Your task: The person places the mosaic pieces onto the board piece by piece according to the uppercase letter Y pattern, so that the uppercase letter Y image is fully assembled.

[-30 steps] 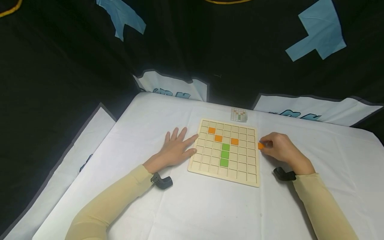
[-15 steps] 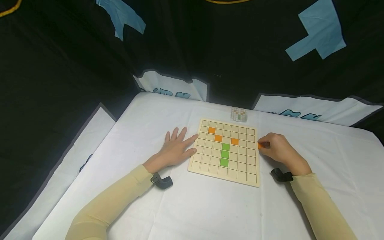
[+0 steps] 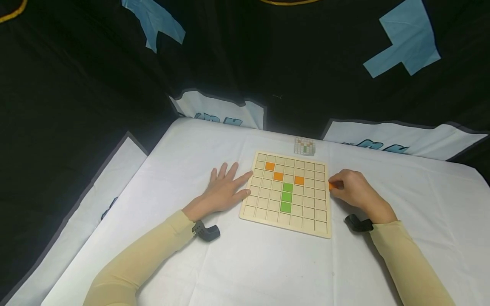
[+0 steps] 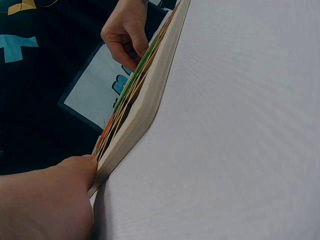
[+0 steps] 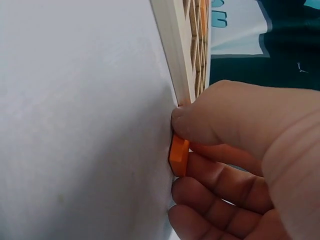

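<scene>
A pale wooden grid board [image 3: 310, 212] lies flat on the white-covered table, with several orange and green square tiles in its cells. My left hand [image 3: 220, 193] rests with spread fingers at the board's left edge, thumb and index finger touching it. Beside the right edge, my right hand [image 3: 356, 191] pinches an orange tile [image 5: 179, 156] low at the table surface. In the right wrist view its thumb meets the board's side, just above the tile. From the head view, most of that tile is hidden by the fingers.
Behind the board lies a small card [image 3: 304, 146] printed with a coloured grid. The white cloth [image 3: 268, 272] covers the table. Black fabric [image 3: 245, 51] with blue shapes hangs beyond its far edge.
My right hand has shifted slightly left with the orange tile, up against the board's right edge, then stayed there. The left hand and the board have not moved.
</scene>
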Demonstrator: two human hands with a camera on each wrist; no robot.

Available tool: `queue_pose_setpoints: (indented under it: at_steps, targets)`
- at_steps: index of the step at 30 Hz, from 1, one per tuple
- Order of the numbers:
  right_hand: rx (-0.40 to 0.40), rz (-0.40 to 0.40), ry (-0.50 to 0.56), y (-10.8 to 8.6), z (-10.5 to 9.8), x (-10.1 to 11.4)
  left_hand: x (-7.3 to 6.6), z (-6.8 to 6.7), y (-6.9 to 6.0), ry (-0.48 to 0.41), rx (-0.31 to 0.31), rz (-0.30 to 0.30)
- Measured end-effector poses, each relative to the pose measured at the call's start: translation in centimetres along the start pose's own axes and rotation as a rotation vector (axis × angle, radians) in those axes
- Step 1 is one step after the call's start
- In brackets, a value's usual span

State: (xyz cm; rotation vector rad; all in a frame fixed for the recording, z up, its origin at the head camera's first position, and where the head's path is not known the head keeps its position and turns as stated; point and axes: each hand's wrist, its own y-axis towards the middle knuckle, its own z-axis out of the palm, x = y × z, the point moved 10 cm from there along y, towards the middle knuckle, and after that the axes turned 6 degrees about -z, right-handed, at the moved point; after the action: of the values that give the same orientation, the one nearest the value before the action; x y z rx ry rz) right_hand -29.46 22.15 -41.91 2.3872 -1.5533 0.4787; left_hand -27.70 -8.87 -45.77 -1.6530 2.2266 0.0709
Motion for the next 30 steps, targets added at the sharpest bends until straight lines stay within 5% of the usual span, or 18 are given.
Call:
queue_pose_setpoints:
  at_steps: [30]
  targets:
    - [-0.051,0.014,0.005,1.0,-1.0,0.0,0.1,0.0,0.0,-0.006,0.000,0.000]
